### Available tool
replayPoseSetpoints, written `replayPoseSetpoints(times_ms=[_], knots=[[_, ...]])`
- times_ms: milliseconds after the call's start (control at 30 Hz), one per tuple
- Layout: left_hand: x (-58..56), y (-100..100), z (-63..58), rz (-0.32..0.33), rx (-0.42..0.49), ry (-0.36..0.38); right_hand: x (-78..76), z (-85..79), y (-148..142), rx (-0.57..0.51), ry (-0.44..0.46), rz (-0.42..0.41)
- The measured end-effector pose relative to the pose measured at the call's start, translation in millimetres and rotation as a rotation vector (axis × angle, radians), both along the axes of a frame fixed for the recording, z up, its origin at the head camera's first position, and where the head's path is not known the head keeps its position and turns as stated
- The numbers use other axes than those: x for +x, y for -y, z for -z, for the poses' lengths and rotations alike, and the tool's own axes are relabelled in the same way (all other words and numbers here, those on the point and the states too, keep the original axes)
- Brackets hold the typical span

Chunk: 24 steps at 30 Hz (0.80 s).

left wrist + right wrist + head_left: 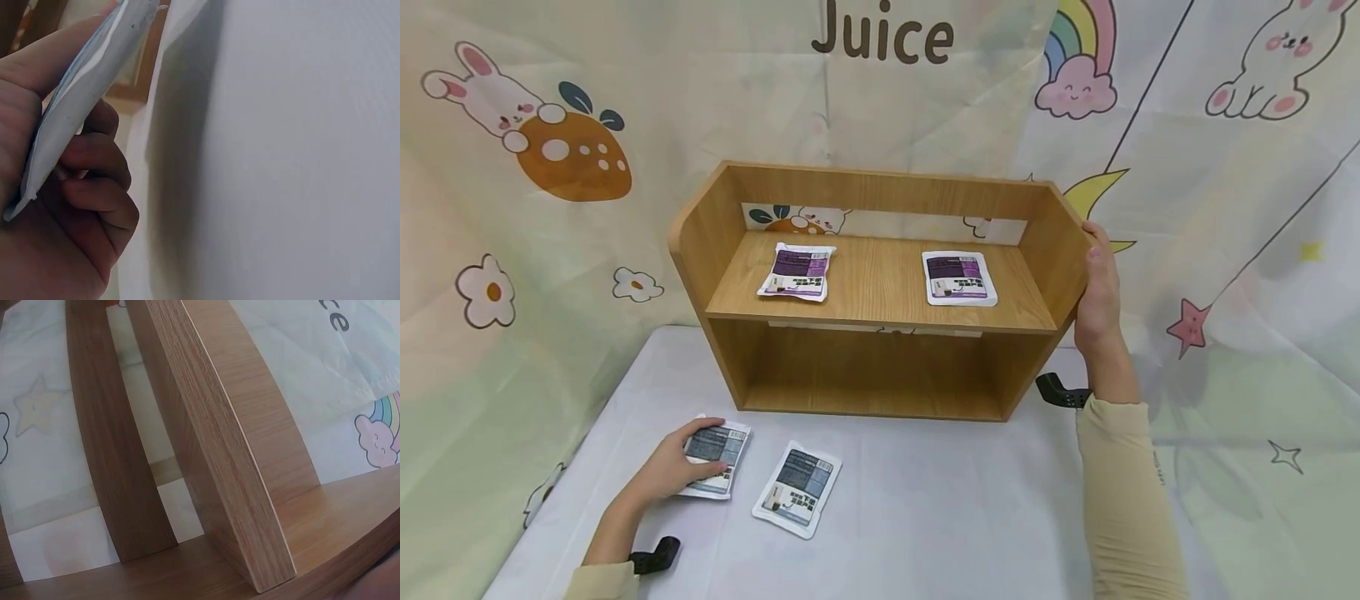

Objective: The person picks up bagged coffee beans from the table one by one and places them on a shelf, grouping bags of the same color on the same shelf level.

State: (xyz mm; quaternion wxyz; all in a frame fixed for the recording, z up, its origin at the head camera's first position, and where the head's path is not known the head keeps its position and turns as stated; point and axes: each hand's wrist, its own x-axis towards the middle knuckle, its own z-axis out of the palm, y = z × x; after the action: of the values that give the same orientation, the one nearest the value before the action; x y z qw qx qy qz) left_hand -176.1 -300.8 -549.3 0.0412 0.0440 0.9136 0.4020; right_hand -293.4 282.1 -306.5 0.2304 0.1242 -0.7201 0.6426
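My left hand (666, 467) grips a flat white pouch with a grey-blue label (709, 450), thumb across its printed face. In the left wrist view the pouch (75, 94) stands edge-on between thumb and curled fingers, over the white tabletop. A second grey-blue pouch (797, 490) lies face up just right of that hand. My right hand (1097, 300) holds the right side panel of a two-tier wooden shelf (880, 323), fingertips at its upper edge. Two purple-labelled pouches, a left one (796, 272) and a right one (959, 278), lie on the upper tier.
The shelf's lower tier (872, 383) opens towards me. A white-covered table (925, 508) spreads in front of it. Behind hangs a printed cloth backdrop (925, 108) with rabbits, a rainbow and stars. In the right wrist view, wooden boards (219, 444) of the shelf loom close.
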Motion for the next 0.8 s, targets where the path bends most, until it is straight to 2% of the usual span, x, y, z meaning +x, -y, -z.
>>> replayPoseSetpoints(times_ms=[200, 367, 567, 800], knots=[[-13.3, -28, -6.1, 0.026, 0.061, 0.003, -0.6, 0.6, 0, 0.0, -0.006, 0.002], [-26.4, -49, -9.1, 0.055, 0.105, -0.026, -0.5, 2.1, 0, -0.005, 0.0, 0.006], [-45.9, -71, -6.0, 0.011, 0.195, -0.035, -0.1, 2.8, -2, 0.005, -0.003, 0.017], [-69.4, -83, 3.6, -0.022, 0.226, -0.014, -3.6, 2.1, -3, -0.004, -0.039, -0.014]])
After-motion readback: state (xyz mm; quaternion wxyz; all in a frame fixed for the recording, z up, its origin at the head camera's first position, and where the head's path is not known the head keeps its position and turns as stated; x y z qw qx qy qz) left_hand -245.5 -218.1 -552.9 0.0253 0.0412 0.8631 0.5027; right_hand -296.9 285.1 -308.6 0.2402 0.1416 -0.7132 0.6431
